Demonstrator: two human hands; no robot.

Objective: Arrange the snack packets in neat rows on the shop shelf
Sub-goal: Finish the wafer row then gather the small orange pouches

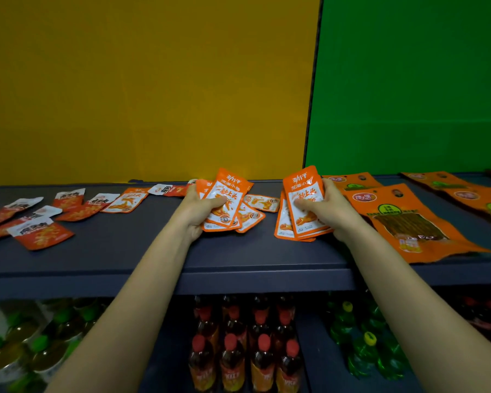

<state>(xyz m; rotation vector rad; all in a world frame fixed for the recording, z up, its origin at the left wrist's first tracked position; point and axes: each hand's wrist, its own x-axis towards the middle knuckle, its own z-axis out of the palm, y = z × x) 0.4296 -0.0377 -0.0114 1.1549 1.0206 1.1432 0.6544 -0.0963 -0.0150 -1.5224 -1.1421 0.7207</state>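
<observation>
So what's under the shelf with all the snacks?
Under the shelf stand bottles with red caps, green bottles to their right and more green-capped ones to the left. The arms hide some.

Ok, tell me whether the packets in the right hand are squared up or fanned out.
Fanned out. The stack in the right hand shows several offset edges at its lower left.

Both bare forearms reach forward over the shelf's front edge; the left hand (200,207) and right hand (328,208) each curl closed, thumbs on top.
</observation>
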